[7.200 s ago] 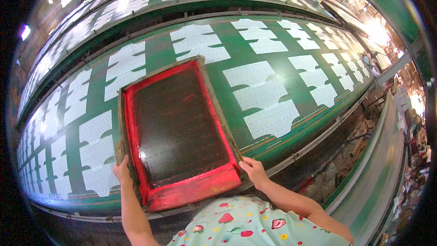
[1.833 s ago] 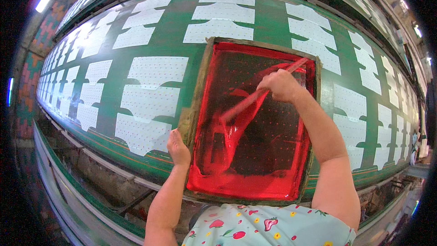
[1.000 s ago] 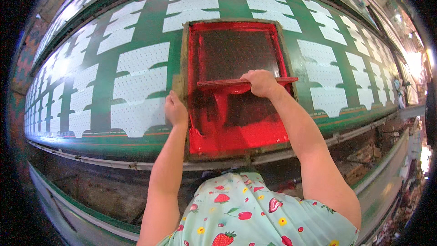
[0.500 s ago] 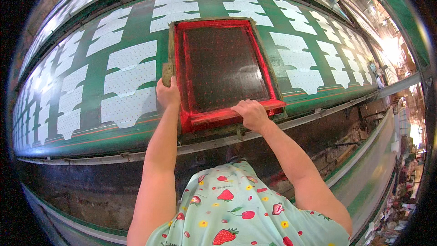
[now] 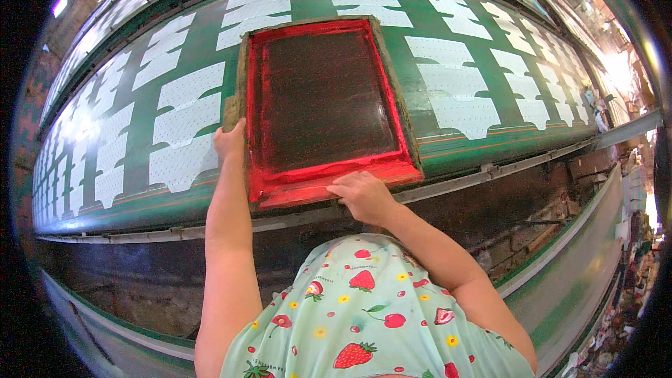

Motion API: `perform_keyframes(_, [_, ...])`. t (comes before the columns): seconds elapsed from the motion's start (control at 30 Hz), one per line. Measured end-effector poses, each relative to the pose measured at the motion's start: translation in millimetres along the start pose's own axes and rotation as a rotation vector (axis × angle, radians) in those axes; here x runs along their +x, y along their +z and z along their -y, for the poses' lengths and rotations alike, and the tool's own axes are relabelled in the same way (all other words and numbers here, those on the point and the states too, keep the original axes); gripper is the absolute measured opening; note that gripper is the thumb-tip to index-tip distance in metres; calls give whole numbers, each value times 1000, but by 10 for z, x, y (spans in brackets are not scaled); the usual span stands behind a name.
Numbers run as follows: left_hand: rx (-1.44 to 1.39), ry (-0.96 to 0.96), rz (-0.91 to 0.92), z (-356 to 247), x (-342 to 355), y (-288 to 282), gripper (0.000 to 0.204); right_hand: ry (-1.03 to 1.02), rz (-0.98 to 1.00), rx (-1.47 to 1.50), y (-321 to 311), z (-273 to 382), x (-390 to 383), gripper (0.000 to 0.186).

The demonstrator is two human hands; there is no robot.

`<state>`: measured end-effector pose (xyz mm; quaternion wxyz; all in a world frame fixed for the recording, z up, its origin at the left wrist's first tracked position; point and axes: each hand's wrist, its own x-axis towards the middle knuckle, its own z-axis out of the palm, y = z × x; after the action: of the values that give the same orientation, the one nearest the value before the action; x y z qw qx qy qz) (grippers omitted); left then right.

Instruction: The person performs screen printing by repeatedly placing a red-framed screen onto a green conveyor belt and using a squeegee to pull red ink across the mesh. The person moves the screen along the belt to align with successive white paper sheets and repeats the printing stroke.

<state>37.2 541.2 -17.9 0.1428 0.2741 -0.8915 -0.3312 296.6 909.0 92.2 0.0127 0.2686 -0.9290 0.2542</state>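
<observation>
A rectangular printing screen [image 5: 325, 98], with a dark mesh and red ink around its inner border, sits over the green table. My left hand [image 5: 231, 140] is closed on the wooden block [image 5: 232, 108] at the screen's left side. At the screen's near end, my right hand [image 5: 364, 197] is closed over a red-stained bar that looks like a squeegee [image 5: 388, 172]; its fingertips point left. The palm hides part of the bar. White cut fabric pieces [image 5: 187, 122] with small dots lie left of the screen, and more fabric pieces [image 5: 458, 91] lie right of it.
The long green table [image 5: 392, 49] holds several rows of fabric pieces. A metal rail [image 5: 483, 176] runs along its near edge. Behind me stands another long table [image 5: 560, 238]. Clutter [image 5: 633, 308] lies at the far right.
The view has shifted slightly. In the picture, the screen and both hands sit further left, and the screen's near end lies closer to the table rail. Both hands keep their hold.
</observation>
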Motion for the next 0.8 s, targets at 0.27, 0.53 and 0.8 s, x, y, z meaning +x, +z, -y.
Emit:
perform_keyframes(0.27, [-41,-22,4,-117,-54,-60,72,505,-500,279,-558,-1239,-894,35])
perform_keyframes(0.53, [-313,-92,123,-202,-134,-129,53,1061,-301,857,-419,-1713,-1078,44])
perform_keyframes(0.8, [-404,-80,147,-350,-243,-208,36,1156,-569,981,-202,-1680,-966,34])
